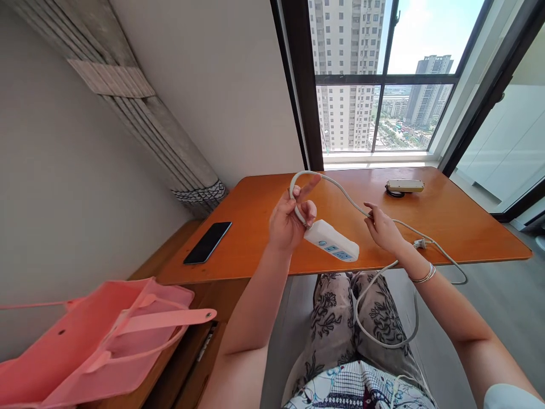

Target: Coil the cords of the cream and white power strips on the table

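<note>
Currently the left hand (284,224) has its thumb and fingers clamped on a smooth white flexible cable (349,198), just beside the end of a white rectangular plastic power strip (332,241), which tilts down to the right above the near part of a glossy orange-brown wooden table (255,227). Farther right, the right hand (385,232) pinches the same cable between thumb and fingers. A flat black rectangular phone (208,243) lies left, and a long cream block (405,186) sits far right
</note>
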Tool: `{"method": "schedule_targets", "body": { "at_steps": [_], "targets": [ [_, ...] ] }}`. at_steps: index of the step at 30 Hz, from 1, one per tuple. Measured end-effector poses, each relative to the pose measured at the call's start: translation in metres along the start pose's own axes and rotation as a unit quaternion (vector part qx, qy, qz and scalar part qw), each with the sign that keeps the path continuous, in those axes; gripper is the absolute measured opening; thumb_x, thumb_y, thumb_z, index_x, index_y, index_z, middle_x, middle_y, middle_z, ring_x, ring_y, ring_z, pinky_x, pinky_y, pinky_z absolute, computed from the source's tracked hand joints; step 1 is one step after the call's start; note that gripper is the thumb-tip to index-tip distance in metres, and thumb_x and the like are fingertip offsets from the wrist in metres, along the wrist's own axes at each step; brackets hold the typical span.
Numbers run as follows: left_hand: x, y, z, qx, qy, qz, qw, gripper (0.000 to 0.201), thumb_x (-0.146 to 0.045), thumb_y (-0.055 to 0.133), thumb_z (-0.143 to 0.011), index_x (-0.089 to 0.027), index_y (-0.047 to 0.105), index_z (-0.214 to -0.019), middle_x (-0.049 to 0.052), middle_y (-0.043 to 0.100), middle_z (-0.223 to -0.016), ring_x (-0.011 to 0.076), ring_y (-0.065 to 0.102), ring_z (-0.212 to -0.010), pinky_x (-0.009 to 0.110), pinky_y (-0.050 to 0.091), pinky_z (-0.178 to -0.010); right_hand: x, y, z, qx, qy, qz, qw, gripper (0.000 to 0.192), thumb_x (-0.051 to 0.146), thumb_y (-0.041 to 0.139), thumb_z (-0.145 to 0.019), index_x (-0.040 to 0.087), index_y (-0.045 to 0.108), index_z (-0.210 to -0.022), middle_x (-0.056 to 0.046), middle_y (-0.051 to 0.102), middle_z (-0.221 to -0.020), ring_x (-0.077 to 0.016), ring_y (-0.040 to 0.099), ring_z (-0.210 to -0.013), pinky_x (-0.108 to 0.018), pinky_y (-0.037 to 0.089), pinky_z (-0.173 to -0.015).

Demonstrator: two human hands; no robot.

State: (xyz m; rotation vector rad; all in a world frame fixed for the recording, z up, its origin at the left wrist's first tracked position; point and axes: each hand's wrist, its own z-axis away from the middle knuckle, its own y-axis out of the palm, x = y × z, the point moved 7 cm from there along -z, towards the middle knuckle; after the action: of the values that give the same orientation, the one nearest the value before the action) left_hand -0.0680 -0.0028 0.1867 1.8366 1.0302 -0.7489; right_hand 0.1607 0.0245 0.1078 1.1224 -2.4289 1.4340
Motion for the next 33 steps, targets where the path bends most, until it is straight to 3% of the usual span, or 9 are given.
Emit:
{"method": "schedule_targets", "body": {
  "at_steps": [4, 8, 11, 14, 16, 19, 21, 27, 33],
  "targets": [
    [0.011, 0.000, -0.006, 0.010, 0.023, -0.066, 0.998, 0.040, -0.050, 0.072, -0.077, -0.022, 0.048, -0.091, 0.009, 0.068, -0.130, 0.0136, 0.070, -0.069, 0.023, 0.049, -0.051, 0.024, -0.017, 0.005, -0.064, -0.024, 0.028, 0.997, 0.037, 0.032, 0.037, -0.102, 0.021, 0.062, -0.126, -0.012, 0.067, -0.100, -0.0234, 0.063, -0.081, -0.034, 0.047, -0.070],
    [0.023, 0.009, -0.010, 0.048, 0.033, -0.113, 0.992, 0.043, -0.053, 0.069, -0.083, -0.021, 0.056, -0.110, 0.013, 0.067, -0.132, 0.0224, 0.074, -0.095, 0.030, 0.057, -0.074, 0.065, -0.022, -0.005, -0.039, -0.102, 0.049, 0.993, 0.037, 0.038, 0.040, -0.103, 0.025, 0.070, -0.120, -0.009, 0.067, -0.091, -0.0203, 0.062, -0.078, -0.032, 0.045, -0.069],
    [0.021, 0.017, -0.012, 0.072, 0.059, -0.144, 0.985, 0.046, -0.053, 0.067, -0.086, -0.020, 0.061, -0.118, 0.013, 0.069, -0.128, 0.0262, 0.071, -0.107, 0.038, 0.054, -0.092, 0.092, -0.023, -0.010, -0.021, -0.152, 0.039, 0.987, 0.037, 0.039, 0.041, -0.103, 0.028, 0.073, -0.117, -0.008, 0.066, -0.087, -0.0197, 0.061, -0.079, -0.033, 0.045, -0.071],
    [0.022, 0.024, -0.010, 0.107, 0.044, -0.183, 0.976, 0.046, -0.053, 0.066, -0.087, -0.019, 0.065, -0.117, 0.012, 0.074, -0.115, 0.0251, 0.072, -0.102, 0.038, 0.053, -0.092, 0.112, -0.028, -0.013, -0.029, -0.198, 0.013, 0.980, 0.035, 0.039, 0.042, -0.103, 0.031, 0.074, -0.112, -0.007, 0.067, -0.090, -0.0197, 0.062, -0.084, -0.033, 0.048, -0.075],
    [0.026, 0.026, -0.007, 0.122, 0.011, -0.193, 0.973, 0.045, -0.053, 0.067, -0.086, -0.017, 0.067, -0.113, 0.009, 0.075, -0.096, 0.0203, 0.071, -0.083, 0.033, 0.055, -0.078, 0.121, -0.035, -0.016, -0.051, -0.228, -0.006, 0.972, 0.032, 0.038, 0.043, -0.103, 0.031, 0.073, -0.110, -0.006, 0.068, -0.092, -0.0189, 0.062, -0.086, -0.033, 0.049, -0.077],
    [0.030, 0.026, -0.003, 0.131, -0.038, -0.150, 0.979, 0.050, -0.061, 0.065, -0.084, -0.015, 0.068, -0.103, -0.002, 0.059, -0.059, 0.0110, 0.053, -0.050, 0.026, 0.045, -0.054, 0.119, -0.050, -0.028, -0.099, -0.228, -0.053, 0.967, 0.028, 0.041, 0.051, -0.101, 0.027, 0.071, -0.114, -0.005, 0.067, -0.096, -0.0163, 0.061, -0.082, -0.031, 0.051, -0.073],
    [0.033, 0.029, 0.000, 0.150, -0.071, -0.119, 0.979, 0.056, -0.070, 0.061, -0.082, -0.015, 0.066, -0.094, -0.007, 0.042, -0.049, 0.0078, 0.038, -0.042, 0.024, 0.040, -0.049, 0.111, -0.058, -0.039, -0.120, -0.201, -0.096, 0.967, 0.032, 0.047, 0.061, -0.095, 0.024, 0.069, -0.116, -0.006, 0.063, -0.102, -0.0143, 0.059, -0.079, -0.028, 0.051, -0.068],
    [0.038, 0.036, 0.012, 0.193, -0.161, -0.107, 0.962, 0.046, -0.061, 0.070, -0.080, -0.017, 0.062, -0.089, -0.012, 0.032, -0.047, 0.0047, 0.024, -0.040, 0.022, 0.040, -0.047, 0.094, -0.054, -0.055, -0.050, -0.158, -0.185, 0.969, 0.048, 0.052, 0.076, -0.081, 0.022, 0.068, -0.118, -0.004, 0.059, -0.106, -0.0075, 0.047, -0.064, -0.025, 0.049, -0.061],
    [0.030, 0.020, 0.011, 0.129, -0.143, 0.007, 0.981, 0.039, -0.053, 0.071, -0.083, -0.016, 0.063, -0.084, -0.013, 0.023, -0.045, 0.0031, 0.019, -0.035, 0.019, 0.038, -0.043, 0.063, -0.044, -0.038, 0.019, -0.101, -0.213, 0.972, 0.038, 0.042, 0.069, -0.088, 0.022, 0.067, -0.121, -0.006, 0.065, -0.107, -0.0087, 0.051, -0.065, -0.027, 0.048, -0.064]
  ]
}}
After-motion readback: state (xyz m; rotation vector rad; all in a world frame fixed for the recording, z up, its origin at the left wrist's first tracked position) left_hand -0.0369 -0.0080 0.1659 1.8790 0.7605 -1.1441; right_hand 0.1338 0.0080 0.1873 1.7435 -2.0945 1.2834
